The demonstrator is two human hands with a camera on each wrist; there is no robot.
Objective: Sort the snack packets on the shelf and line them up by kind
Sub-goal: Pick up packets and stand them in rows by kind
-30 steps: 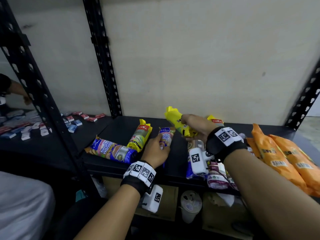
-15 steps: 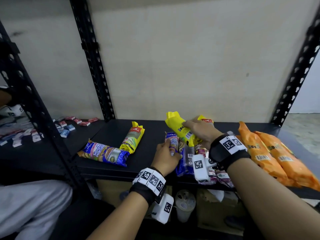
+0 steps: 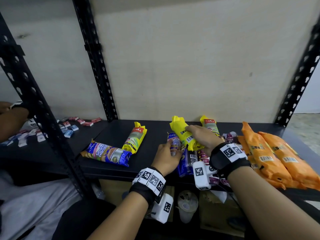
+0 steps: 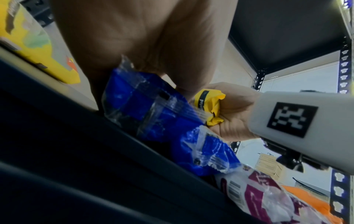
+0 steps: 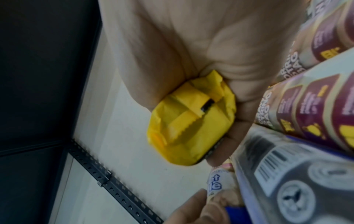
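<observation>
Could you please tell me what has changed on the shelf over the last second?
The left hand carried its blue snack packet rightward, up against the yellow packet gripped by the right hand. Both grips are unchanged. The blue packet and yellow packet lying on the left, and the orange packets, stayed put.

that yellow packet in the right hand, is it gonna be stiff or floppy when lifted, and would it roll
The yellow plastic-wrapped roll packet probably stays fairly stiff: it keeps a straight tube shape in the right hand. Its crinkled folded end looks soft and likely crushes easily. Being round, it may roll on the black shelf.
</observation>
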